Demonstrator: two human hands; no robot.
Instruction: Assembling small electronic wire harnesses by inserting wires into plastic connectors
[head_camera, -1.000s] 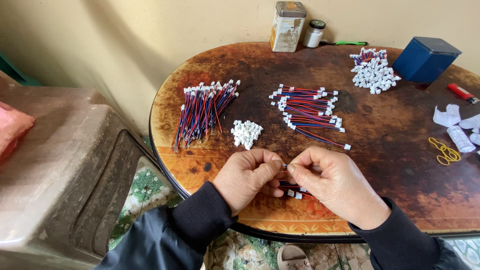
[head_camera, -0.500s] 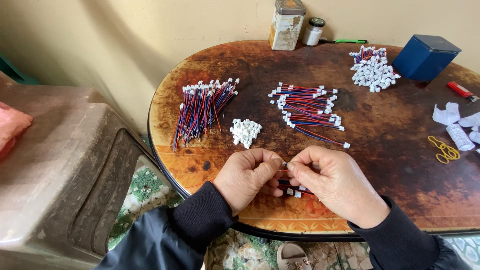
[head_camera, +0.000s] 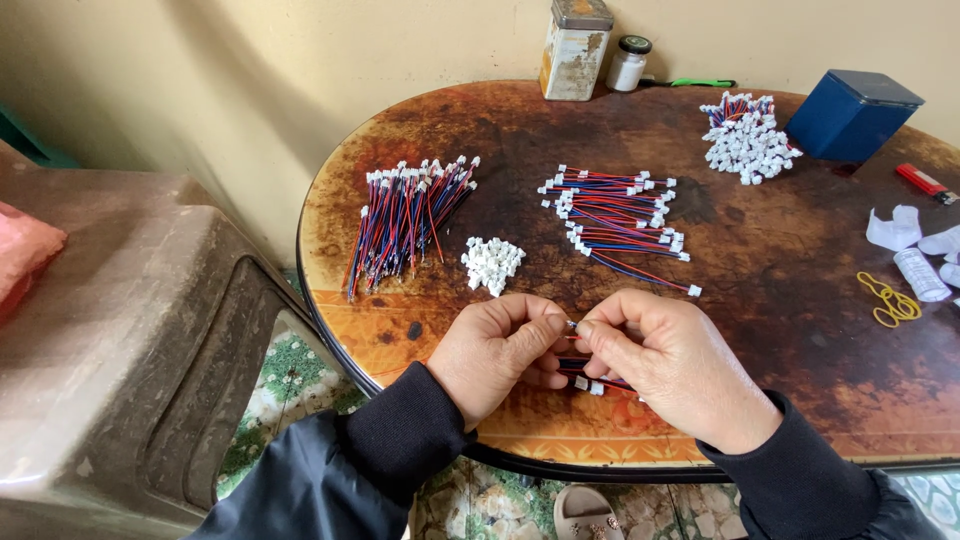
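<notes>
against a plain yellowish wall, a round, worn brown table (head_camera: 800, 330) is carrying all the work, and i am looking down on it from the head camera. both hands are meeting at the near edge: my left hand (head_camera: 495, 355) is pinching closed on something tiny at its fingertips, and my right hand (head_camera: 665, 365) is pinching closed on the end of a short red-and-blue wire (head_camera: 590, 378), whose white plug end is showing just under the fingers. the exact piece between the left fingertips is too small for me to tell. the wire is lying roughly left to right across my view, its long axis running along the table edge, with the tip pointing toward the left hand, so the two pinches are touching or nearly so. the right hand is covering more of the wire; the left is nearer the loose white connectors (head_camera: 492, 263), which are sitting just beyond its knuckles. farther left a bundle of wires (head_camera: 405, 215) is lying with its axis pointing away from me, and a second wire pile (head_camera: 620, 215) is lying crosswise just beyond the right hand. well apart at the far edge are standing a rusty tin (head_camera: 575, 50), a small jar (head_camera: 628, 65), a heap of finished plugs (head_camera: 745, 140) and a blue box (head_camera: 850, 115). yellow rubber bands (head_camera: 885, 300) are lying off to the right, and a grey plastic stool (head_camera: 130, 340) is standing beside the table on the left.
</notes>
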